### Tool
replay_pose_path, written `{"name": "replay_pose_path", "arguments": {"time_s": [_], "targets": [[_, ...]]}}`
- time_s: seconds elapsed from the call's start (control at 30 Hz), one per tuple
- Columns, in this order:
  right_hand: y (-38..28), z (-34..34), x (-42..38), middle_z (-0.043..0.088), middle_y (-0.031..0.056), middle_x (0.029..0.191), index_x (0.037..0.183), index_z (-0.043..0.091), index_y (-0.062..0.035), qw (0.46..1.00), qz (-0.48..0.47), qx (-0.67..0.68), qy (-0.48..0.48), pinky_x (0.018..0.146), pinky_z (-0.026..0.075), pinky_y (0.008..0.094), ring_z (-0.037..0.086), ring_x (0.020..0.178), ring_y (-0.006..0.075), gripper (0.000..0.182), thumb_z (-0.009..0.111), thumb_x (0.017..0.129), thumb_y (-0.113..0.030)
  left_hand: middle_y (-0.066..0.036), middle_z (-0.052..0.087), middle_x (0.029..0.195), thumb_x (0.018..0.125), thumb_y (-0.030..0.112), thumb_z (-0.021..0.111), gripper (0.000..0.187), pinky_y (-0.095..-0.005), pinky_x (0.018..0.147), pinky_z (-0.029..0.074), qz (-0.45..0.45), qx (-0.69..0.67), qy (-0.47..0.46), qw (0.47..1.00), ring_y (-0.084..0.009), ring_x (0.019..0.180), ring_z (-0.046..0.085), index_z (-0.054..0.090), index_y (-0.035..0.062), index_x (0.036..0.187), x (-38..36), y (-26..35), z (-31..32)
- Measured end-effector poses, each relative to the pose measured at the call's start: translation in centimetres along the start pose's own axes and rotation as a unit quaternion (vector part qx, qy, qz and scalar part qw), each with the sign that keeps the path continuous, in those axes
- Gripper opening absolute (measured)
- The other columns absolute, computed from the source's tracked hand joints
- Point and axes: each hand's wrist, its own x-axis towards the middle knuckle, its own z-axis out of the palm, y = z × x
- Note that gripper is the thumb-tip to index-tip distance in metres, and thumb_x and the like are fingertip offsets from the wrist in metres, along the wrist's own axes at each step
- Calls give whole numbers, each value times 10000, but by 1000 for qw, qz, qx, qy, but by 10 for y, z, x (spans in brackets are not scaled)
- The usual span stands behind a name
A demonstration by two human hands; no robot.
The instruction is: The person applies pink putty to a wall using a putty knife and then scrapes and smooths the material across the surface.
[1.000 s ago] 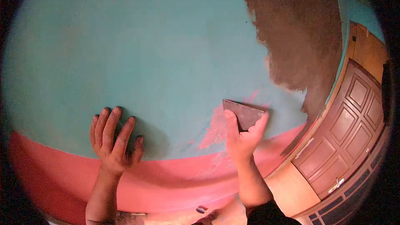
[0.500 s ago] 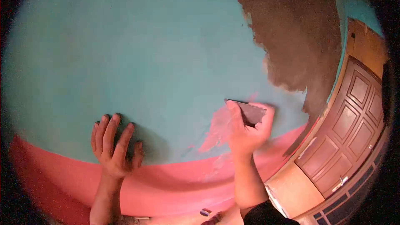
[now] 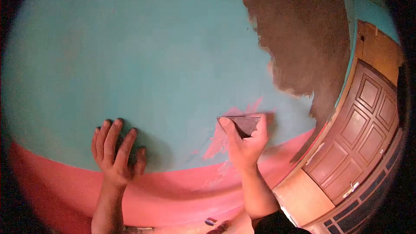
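My right hand (image 3: pixel 247 147) is wrapped round a flat dark scraper (image 3: pixel 246 125), its straight edge uppermost against the wall. Beside the blade, a patch of pink (image 3: pixel 215 146) shows on the turquoise wall (image 3: pixel 151 60), just above the border with the pink lower band (image 3: pixel 169 188). My left hand (image 3: pixel 115 151) is farther left, fingers spread over the turquoise paint near that border and holding nothing. Its fingertips appear to touch the wall. The scraper's handle, if any, is hidden in my palm.
A large bare brown-grey area (image 3: pixel 303 39) with ragged paint edges runs down the wall's right side. Beyond the corner stands a brown panelled door (image 3: pixel 359 134) with a light handle (image 3: pixel 351 190). Low down, a small dark-and-light object (image 3: pixel 211 221) lies near the floor.
My right hand has moved left and slightly down across the wall with the scraper, uncovering more of the pink streak above it. The left hand stays nearly in place.
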Motion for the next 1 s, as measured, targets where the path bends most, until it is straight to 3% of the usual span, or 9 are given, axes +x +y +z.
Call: {"name": "replay_pose_path", "arguments": {"time_s": [0.03,0.17,0.27,0.3,0.4,0.6,0.7,0.83,1.0], "targets": [[-2,0,-1,693,27,934,1012,569,-25,1000,2,8,-14,730,535,271,616,828,82,351,877,847,-46,-194,632,1436,874,297,705,412,-565,1169,374,0,-3,-4,1000,-408,1371,552,729,103,1237,0,0,-2],[-17,7,22,721,40,888,1010,582,-16,989,34,88,110,752,554,286,655,837,102,378,908,827,-75,-192,635,1431,879,296,700,403,-564,1166,376,4,-4,3,1000,-405,1369,553,730,105,1232,-4,-4,0],[0,-1,8,727,45,881,1011,576,-10,998,-29,-38,43,740,555,281,660,826,104,382,905,826,-65,-231,587,1484,926,323,653,425,-612,1177,354,4,-15,-2,1000,-441,1401,517,708,77,1269,-4,-2,2],[0,-3,5,731,57,883,999,576,-15,999,-38,-17,25,728,556,281,665,808,108,377,906,822,-63,-217,603,1466,913,315,668,416,-598,1172,362,-3,-15,0,1000,-430,1391,529,715,87,1257,-2,0,1],[2,-13,8,692,46,993,1043,586,-12,999,8,-20,-29,757,545,275,638,883,105,342,870,853,-29,-190,636,1430,886,301,699,399,-569,1161,379,-11,-12,2,1000,-408,1372,551,730,108,1234,1,2,1],[-8,13,-3,688,28,899,1018,559,-17,995,27,64,78,717,539,270,627,816,91,355,876,862,-48,-187,636,1431,886,300,701,400,-565,1158,385,-6,-6,0,1000,-403,1375,549,731,111,1237,-2,-1,0],[6,-1,-10,688,33,908,1012,546,-21,1000,-22,-3,20,693,537,274,623,811,91,365,878,862,-50,-185,637,1430,882,303,706,404,-562,1159,386,-7,-11,-9,1000,-398,1377,549,731,110,1237,-3,-2,-3],[-4,-4,20,737,76,922,1012,591,-4,993,17,14,118,741,575,311,667,817,122,318,868,857,-21,-186,637,1431,877,296,706,402,-561,1161,384,-9,-9,7,1000,-399,1377,549,731,108,1232,-4,0,1],[26,-16,-10,764,123,942,1035,685,-14,956,-227,-160,98,799,593,371,739,847,258,228,828,860,14,-190,632,1437,881,285,699,394,-567,1160,386,-10,-1,8,1000,-405,1370,555,728,103,1229,-4,0,0]]}}
